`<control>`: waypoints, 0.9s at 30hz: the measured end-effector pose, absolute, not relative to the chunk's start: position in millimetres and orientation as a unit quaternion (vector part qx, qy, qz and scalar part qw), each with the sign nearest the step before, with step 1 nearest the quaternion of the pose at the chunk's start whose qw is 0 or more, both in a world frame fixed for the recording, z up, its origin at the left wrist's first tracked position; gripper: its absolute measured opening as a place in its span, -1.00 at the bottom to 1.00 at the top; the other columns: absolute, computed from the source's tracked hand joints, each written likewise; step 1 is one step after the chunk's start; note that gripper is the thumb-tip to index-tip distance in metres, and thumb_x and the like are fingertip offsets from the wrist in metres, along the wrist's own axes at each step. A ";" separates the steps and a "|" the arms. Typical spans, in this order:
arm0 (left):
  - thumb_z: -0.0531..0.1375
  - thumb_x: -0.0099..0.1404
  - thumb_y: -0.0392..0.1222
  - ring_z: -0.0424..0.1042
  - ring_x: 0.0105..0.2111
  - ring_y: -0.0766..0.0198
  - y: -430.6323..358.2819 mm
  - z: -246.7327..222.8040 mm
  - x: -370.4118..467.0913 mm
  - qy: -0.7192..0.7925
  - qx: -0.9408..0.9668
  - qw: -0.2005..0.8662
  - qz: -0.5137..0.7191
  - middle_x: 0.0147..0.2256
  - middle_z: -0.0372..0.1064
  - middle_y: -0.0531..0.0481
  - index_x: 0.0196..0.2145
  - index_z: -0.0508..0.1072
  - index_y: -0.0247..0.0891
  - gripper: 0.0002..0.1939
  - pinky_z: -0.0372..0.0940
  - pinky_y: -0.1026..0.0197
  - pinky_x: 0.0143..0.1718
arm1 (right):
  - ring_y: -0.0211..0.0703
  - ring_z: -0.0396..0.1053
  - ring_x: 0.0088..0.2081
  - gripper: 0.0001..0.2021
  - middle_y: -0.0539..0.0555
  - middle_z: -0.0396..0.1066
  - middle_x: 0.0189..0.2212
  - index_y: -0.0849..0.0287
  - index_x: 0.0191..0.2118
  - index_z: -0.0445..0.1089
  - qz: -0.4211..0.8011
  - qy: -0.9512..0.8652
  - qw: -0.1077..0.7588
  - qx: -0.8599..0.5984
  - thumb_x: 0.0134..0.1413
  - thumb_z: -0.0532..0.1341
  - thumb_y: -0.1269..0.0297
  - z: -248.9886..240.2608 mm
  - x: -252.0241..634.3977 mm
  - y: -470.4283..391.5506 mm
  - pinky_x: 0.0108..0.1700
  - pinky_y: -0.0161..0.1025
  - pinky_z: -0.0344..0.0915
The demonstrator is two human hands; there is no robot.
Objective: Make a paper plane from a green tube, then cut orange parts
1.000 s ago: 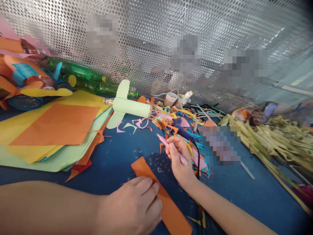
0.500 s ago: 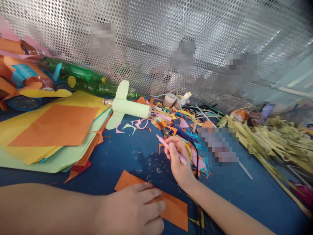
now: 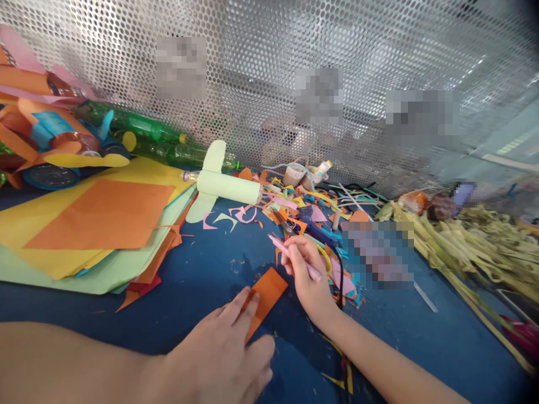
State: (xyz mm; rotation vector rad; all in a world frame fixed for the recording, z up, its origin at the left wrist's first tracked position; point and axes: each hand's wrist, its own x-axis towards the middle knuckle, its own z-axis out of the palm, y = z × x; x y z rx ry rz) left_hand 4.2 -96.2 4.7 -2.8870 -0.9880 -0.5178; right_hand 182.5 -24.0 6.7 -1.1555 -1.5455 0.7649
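Since prev frame the orange strip (image 3: pixel 272 292) has swung round: its visible end now points up & to the right, toward the R hand (image 3: pixel 309 278), where it lay slanting down the other way under the L hand (image 3: pixel 219 348). L hand has shifted w/ it; R hand has hardly moved. Strip's on the blue tabletop (image 3: pixel 202 280), near edge hidden under L fingers (image 3: pixel 252 303). L hand is palm-down, fingers loosely bent & a bit apart, resting on the strip; can't tell if the thumb pinches it from below. R hand is closed round a pink pen (image 3: pixel 278 244), held btwn thumb & fingers, tip in the air above the table, nr the scraps (image 3: pixel 290 202). Green-wrapped bottle (image 3: pixel 229 187) is farther back, beside the paper stack (image 3: pixel 92 258). Handling, my guess: strip looks like thin card or stiff paper, v. light, holds flat but would crease or tear if bent hard; prob. slides & spins easily under light fingers. Best hold: flat fingertips mid-strip to pin it, or edges btwn thumb & finger to lift; avoid pinching corners. Pen: light, rigid, smooth, so maybe a bit slippery; best gripped low on the barrel, nr the tip, for control.
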 end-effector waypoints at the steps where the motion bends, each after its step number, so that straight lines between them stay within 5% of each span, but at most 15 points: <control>1: 0.06 0.22 -0.09 0.33 -0.05 0.05 -94.6 7.8 3.5 -0.314 -0.933 0.005 -0.179 -0.14 0.41 -0.14 -0.34 0.30 -0.21 -0.85 0.28 0.07 -0.12 | -0.38 0.14 -0.61 -0.86 -0.10 0.18 -0.58 0.12 -0.33 0.18 0.326 -0.645 0.502 -0.475 0.21 -0.01 0.22 7.4 181.8 -24.9 -0.57 -0.39 0.10; 7: -0.03 0.29 -0.24 0.39 -0.26 0.16 -80.1 27.9 6.1 -0.280 -0.942 -0.097 -0.156 -0.43 0.40 -0.01 -0.40 0.33 -0.25 -0.81 0.16 0.03 -0.03 | -0.36 0.16 -0.71 -0.83 -0.16 0.13 -0.74 0.10 -0.33 0.20 0.322 -0.668 0.431 -0.514 0.23 -0.04 0.19 6.8 180.8 -29.8 -0.63 -0.41 0.13; 12: -0.07 0.30 -0.33 0.35 -0.32 0.16 -74.4 35.6 8.5 -0.279 -0.946 -0.101 -0.128 -0.41 0.36 -0.03 -0.40 0.32 -0.28 -0.79 0.22 0.05 -0.15 | -0.24 0.40 -0.46 -0.87 -0.02 0.38 -0.52 0.08 -0.28 0.24 0.299 -0.707 0.369 -0.525 0.19 0.01 0.19 6.1 180.0 -30.8 -0.35 -0.30 0.34; 19: -0.02 0.28 -0.34 0.35 -0.23 0.14 -77.9 18.8 8.8 -0.217 -0.959 -0.022 -0.181 -0.38 0.38 -0.07 -0.37 0.35 -0.31 -0.83 0.17 0.06 -0.06 | -0.16 0.35 -0.07 -0.84 0.10 0.39 -0.13 0.08 -0.11 0.15 0.363 -0.751 0.372 -0.407 0.21 -0.02 0.24 8.8 179.7 -31.6 -0.03 -0.16 0.27; 23: -0.05 0.30 -0.33 0.33 -0.11 0.05 -69.2 10.5 9.0 -0.213 -0.963 0.041 -0.161 -0.37 0.40 -0.11 -0.33 0.39 -0.36 -0.78 0.09 -0.04 0.05 | -0.17 0.40 -0.19 -0.86 0.09 0.43 -0.25 0.09 -0.14 0.17 0.297 -0.722 0.412 -0.470 0.20 -0.02 0.25 7.9 180.4 -32.3 -0.12 -0.19 0.31; 27: -0.11 0.32 -0.32 0.37 -0.17 0.10 -60.1 8.4 8.5 -0.244 -0.956 0.037 -0.158 -0.35 0.40 -0.14 -0.33 0.37 -0.38 -0.73 0.15 0.00 0.04 | -0.16 0.42 -0.27 -0.87 0.05 0.44 -0.34 0.08 -0.17 0.21 0.239 -0.754 0.354 -0.499 0.18 0.01 0.26 8.7 180.0 -32.0 -0.19 -0.21 0.31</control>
